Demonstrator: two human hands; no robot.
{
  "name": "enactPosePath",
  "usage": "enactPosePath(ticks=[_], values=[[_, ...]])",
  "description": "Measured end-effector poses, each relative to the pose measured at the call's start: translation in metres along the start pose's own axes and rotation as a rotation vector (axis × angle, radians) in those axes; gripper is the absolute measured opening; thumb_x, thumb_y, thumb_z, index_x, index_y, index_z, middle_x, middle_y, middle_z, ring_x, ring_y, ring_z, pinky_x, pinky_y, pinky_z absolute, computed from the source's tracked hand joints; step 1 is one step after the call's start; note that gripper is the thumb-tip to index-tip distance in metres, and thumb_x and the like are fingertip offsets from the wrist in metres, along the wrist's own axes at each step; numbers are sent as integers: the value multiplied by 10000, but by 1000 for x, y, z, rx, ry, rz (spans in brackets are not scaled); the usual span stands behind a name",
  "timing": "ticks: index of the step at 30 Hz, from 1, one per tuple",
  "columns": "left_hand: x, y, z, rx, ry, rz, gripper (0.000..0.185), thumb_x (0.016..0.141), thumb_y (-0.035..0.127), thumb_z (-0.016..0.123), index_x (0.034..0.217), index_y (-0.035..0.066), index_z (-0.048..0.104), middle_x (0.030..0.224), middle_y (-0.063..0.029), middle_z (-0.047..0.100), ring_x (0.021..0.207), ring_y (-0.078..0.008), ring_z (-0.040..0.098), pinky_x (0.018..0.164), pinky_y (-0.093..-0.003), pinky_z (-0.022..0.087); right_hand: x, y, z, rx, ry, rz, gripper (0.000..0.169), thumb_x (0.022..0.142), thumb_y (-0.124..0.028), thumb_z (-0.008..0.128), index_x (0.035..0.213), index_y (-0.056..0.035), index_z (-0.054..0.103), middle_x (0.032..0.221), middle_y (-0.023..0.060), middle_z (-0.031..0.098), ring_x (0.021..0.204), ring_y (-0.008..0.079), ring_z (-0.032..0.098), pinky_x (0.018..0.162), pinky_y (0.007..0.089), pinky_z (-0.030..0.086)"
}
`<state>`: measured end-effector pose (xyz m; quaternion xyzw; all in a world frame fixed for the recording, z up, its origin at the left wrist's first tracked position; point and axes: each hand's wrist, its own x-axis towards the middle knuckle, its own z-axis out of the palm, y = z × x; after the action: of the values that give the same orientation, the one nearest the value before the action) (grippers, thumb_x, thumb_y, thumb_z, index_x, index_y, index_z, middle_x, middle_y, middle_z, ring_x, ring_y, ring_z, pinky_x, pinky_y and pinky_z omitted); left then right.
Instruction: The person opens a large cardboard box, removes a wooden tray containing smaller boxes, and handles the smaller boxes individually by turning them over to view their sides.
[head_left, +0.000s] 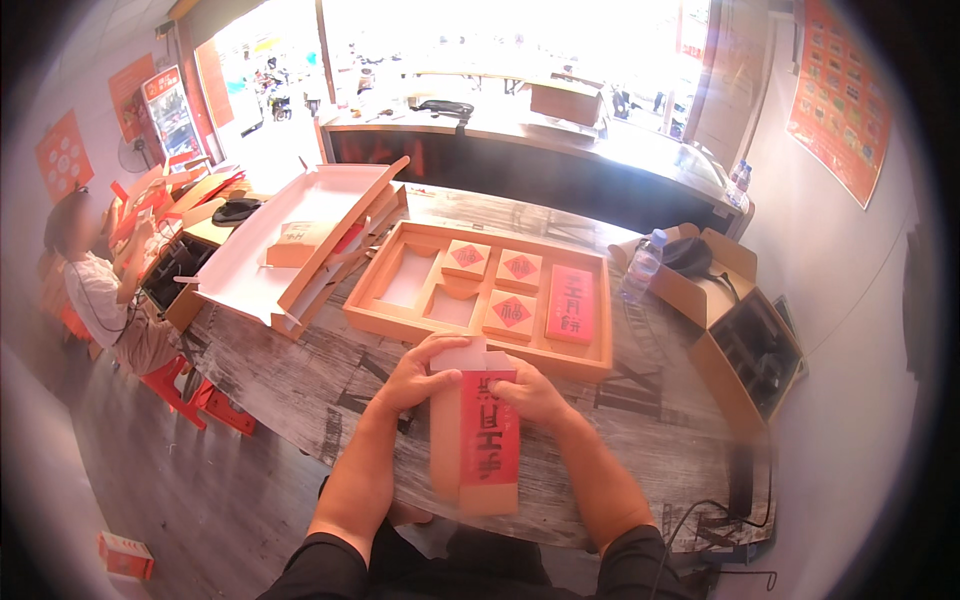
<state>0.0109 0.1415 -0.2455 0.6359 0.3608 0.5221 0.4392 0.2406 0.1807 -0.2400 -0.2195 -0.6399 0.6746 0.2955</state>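
Note:
Both hands grip a long red and kraft cardboard box (487, 442) near its far end, where pale flaps stand up. My left hand (421, 375) holds the left side, fingers over a flap. My right hand (529, 391) holds the right side, its thumb on the printed red face. Just beyond lies a shallow kraft box tray (360, 319) with dividers. Several small square boxes with red diamonds, such as one small box (513, 313), sit in its middle, and a long red box (570, 304) lies in its right compartment. Two compartments, at left and lower middle, show bare bottoms.
White-lined cardboard trays (330, 195) are stacked at left, a small kraft box (296, 244) in the top one. A water bottle (643, 266) stands right of the divided tray, beside an open carton (739, 285). Another person (97, 292) sits at far left. A cable (705, 504) runs along the right.

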Motion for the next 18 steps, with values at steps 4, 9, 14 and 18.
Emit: enactPosePath(ticks=[4, 9, 14, 18], values=[[-2, -3, -3, 77, -29, -83, 370, 859, 171, 746, 1190, 23, 670, 1253, -103, 595, 1178, -190, 552, 988, -333, 463, 1, 2, 1, -14, -19, -7, 356, 881, -3, 507, 1234, 1, 551, 1080, 38, 633, 1000, 105, 581, 882, 278, 497], [-4, -9, -8, 55, -58, -169, 221, 857, 183, 755, 982, 1, 738, 1025, -79, 704, 1000, -148, 626, 872, -305, 501, 0, 1, 0, -99, 3, -29, 369, 870, -18, 525, 1236, 10, 554, 1065, 43, 641, 979, 103, 584, 866, 275, 501], [-6, -9, -9, 9, -104, -242, 198, 875, 183, 747, 906, -12, 739, 867, -27, 709, 823, -80, 618, 753, -259, 500, -1, -5, 0, -83, 15, 1, 381, 857, -15, 526, 1236, 15, 554, 1054, 43, 642, 969, 102, 585, 857, 270, 501], [-5, -11, -9, -33, -116, -302, 208, 890, 191, 742, 883, -17, 733, 808, 5, 679, 779, -56, 597, 694, -242, 489, 0, -6, -2, -81, 28, -13, 358, 893, -25, 548, 1248, 20, 551, 1062, 47, 642, 978, 105, 589, 861, 268, 504]])
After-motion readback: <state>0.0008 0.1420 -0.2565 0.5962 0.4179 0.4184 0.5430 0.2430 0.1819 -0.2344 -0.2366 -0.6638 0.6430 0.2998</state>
